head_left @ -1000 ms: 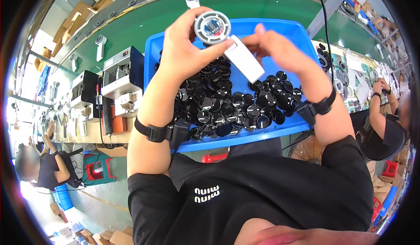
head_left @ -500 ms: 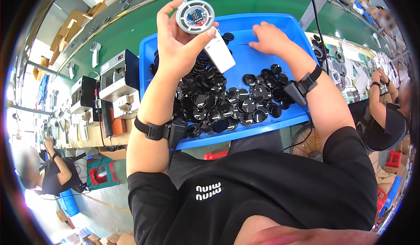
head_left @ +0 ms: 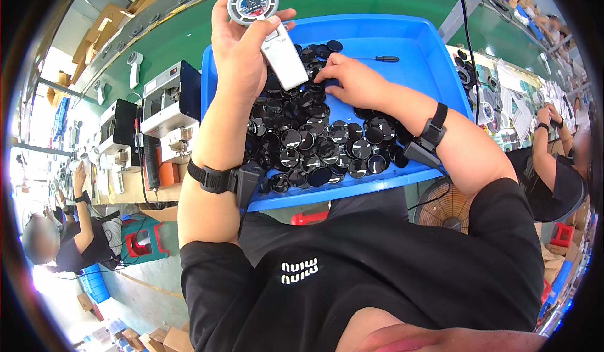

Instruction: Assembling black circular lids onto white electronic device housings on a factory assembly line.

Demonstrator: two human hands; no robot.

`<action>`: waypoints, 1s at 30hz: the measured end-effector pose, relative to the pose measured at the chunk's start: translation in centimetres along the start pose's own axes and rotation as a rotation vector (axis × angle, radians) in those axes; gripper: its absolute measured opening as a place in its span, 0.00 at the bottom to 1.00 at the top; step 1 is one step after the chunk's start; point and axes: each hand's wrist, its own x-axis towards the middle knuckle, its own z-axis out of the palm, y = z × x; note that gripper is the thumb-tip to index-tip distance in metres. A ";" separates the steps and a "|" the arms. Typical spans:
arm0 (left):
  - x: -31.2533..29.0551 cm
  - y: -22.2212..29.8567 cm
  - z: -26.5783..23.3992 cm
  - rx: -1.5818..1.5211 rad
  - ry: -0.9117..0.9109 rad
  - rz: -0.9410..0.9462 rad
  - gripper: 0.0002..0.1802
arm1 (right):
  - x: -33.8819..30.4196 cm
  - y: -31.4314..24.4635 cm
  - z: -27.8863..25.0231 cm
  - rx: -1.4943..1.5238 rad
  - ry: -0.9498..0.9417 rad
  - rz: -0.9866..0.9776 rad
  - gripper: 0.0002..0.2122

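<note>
The right hand [head_left: 358,84] is resting over the tray with its fingers half curled and its thumb standing apart; whether its fingertips are pinching a disc cannot be told. The left hand [head_left: 242,56] is gripping a white handheld device, its thumb lying over the neck and its other fingers wrapping behind the round head.

The blue tray [head_left: 418,44] is spreading beneath both forearms. Inside it, the heap of glossy black discs [head_left: 292,139] is covering the left and near parts, with its upper edge coming up close to the right fingertips, to their left.

The white handheld device [head_left: 284,59] is hanging above the tray's far left part, its long axis running from the head at upper left to the handle's end at lower right; that end is pointing toward the discs and lying nearer the right fingertips than the head is. The grey ring [head_left: 272,1] of the head is facing the camera, and a blue circuit board [head_left: 253,3] is showing inside.

A dark-handled screwdriver [head_left: 387,58] is lying crosswise beyond the right hand, the nearer of the two.
</note>
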 end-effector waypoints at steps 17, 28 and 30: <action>-0.9 -0.1 0.6 0.133 -0.232 0.041 0.49 | -2.3 -7.7 -9.3 0.519 0.333 -0.171 0.13; -3.1 1.6 3.7 0.151 -0.402 0.198 0.59 | -2.7 -10.0 -9.3 0.202 0.661 -0.527 0.11; -3.2 1.6 3.8 0.186 -0.418 0.253 0.59 | -2.9 -10.1 -9.1 0.196 0.686 -0.535 0.11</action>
